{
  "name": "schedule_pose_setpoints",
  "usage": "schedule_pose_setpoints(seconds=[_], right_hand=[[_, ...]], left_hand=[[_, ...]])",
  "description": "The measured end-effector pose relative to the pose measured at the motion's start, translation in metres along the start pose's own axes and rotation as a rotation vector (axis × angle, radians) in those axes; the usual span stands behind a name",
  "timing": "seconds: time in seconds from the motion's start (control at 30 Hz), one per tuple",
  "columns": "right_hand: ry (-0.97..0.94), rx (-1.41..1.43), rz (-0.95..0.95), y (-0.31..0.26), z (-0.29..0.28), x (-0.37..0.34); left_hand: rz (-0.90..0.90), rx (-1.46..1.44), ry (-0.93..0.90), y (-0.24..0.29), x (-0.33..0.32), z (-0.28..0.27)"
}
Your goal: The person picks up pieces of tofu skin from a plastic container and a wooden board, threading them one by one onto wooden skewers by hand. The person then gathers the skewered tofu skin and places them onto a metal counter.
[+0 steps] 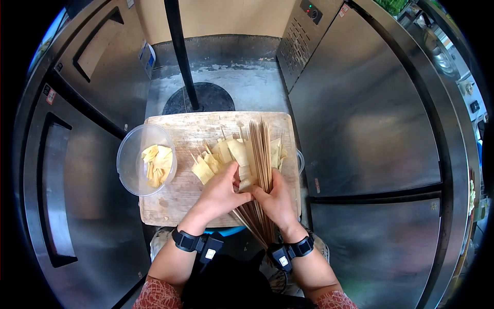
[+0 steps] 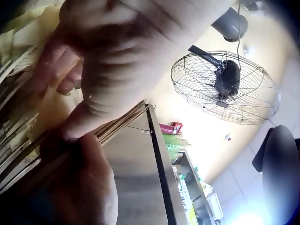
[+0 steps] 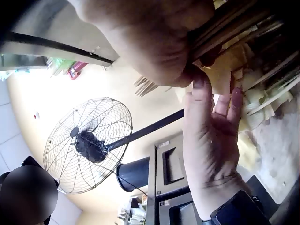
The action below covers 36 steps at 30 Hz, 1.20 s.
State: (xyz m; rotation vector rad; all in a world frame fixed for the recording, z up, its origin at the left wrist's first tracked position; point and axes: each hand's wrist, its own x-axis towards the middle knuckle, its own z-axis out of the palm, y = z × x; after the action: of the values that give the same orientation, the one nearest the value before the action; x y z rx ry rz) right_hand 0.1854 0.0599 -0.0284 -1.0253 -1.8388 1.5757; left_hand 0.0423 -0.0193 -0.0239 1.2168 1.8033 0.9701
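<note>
My right hand [image 1: 278, 200] grips a thick bundle of thin wooden skewers [image 1: 261, 152], its tips pointing away from me and its lower ends spreading toward my lap. Close on its left, my left hand [image 1: 220, 191] pinches a folded, pale yellow ribbed sheet [image 1: 238, 152] that looks like tofu skin. The thumbs meet in front of the bundle, and the left fingers [image 3: 234, 105] curl behind the sheet. More folded yellow pieces [image 1: 203, 170] on skewers lie fanned out beyond the hands on a wooden board [image 1: 177, 203]. The hands partly hide these pieces.
A clear plastic tub [image 1: 128, 175] with crumpled yellow sheets [image 1: 158, 162] stands at the board's left edge. Behind the board rises a black pole [image 1: 181, 56] on a round base [image 1: 216, 98]. Steel cabinets [image 1: 370, 123] flank both sides. A caged fan [image 3: 91, 143] is overhead.
</note>
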Motion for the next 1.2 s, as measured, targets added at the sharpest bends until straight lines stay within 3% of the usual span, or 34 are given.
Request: schedule_pose_setpoints(seconds=[0.13, 0.23, 0.33, 0.47, 0.5, 0.6, 0.73, 0.8, 0.9, 1.0, 1.07, 1.1, 1.13, 1.17, 1.2], right_hand=[[-0.046, 0.113, 0.039, 0.005, -0.001, 0.000], [-0.072, 0.249, 0.031, 0.001, 0.000, -0.002], [-0.117, 0.249, 0.039, -0.002, -0.001, -0.003], [-0.127, 0.238, 0.083, -0.011, 0.002, -0.004], [-0.112, 0.227, 0.064, -0.008, 0.003, -0.004], [-0.088, 0.246, 0.041, -0.002, 0.006, -0.002], [-0.216, 0.402, 0.094, -0.014, 0.006, -0.006], [-0.323, 0.493, 0.132, -0.023, 0.004, -0.009], [-0.282, 0.491, 0.165, -0.006, 0.005, -0.003], [-0.193, 0.464, 0.184, -0.005, 0.006, 0.001], [-0.161, 0.454, 0.164, -0.006, 0.005, 0.002], [-0.159, 0.427, 0.153, -0.006, 0.005, 0.002], [-0.155, 0.399, 0.141, -0.005, 0.005, 0.002], [-0.150, 0.372, 0.130, -0.004, 0.005, 0.001], [-0.143, 0.380, 0.128, -0.004, 0.005, 0.001]], left_hand=[[-0.012, -0.041, -0.053, 0.004, 0.000, -0.012], [-0.008, -0.407, -0.115, 0.002, 0.005, -0.016], [-0.073, -0.465, -0.028, -0.002, 0.009, -0.021], [0.131, -0.113, 0.476, 0.006, 0.008, -0.006], [0.199, -0.073, 0.527, 0.012, 0.007, -0.003], [0.232, 0.156, 0.440, 0.013, 0.007, -0.003], [0.051, 0.548, 0.259, -0.011, 0.012, 0.003], [0.076, 0.435, 0.253, -0.017, 0.012, 0.000], [0.082, 0.465, 0.269, -0.005, 0.011, -0.006], [0.180, 0.070, 0.307, 0.016, 0.002, -0.039], [0.276, -0.010, 0.534, 0.017, -0.003, -0.066], [0.243, -0.067, 0.669, 0.006, -0.003, -0.080], [0.168, 0.091, 0.803, -0.001, -0.006, -0.098], [0.040, 0.295, 0.843, -0.011, -0.012, -0.112], [-0.183, 0.519, 0.730, -0.017, -0.019, -0.123]])
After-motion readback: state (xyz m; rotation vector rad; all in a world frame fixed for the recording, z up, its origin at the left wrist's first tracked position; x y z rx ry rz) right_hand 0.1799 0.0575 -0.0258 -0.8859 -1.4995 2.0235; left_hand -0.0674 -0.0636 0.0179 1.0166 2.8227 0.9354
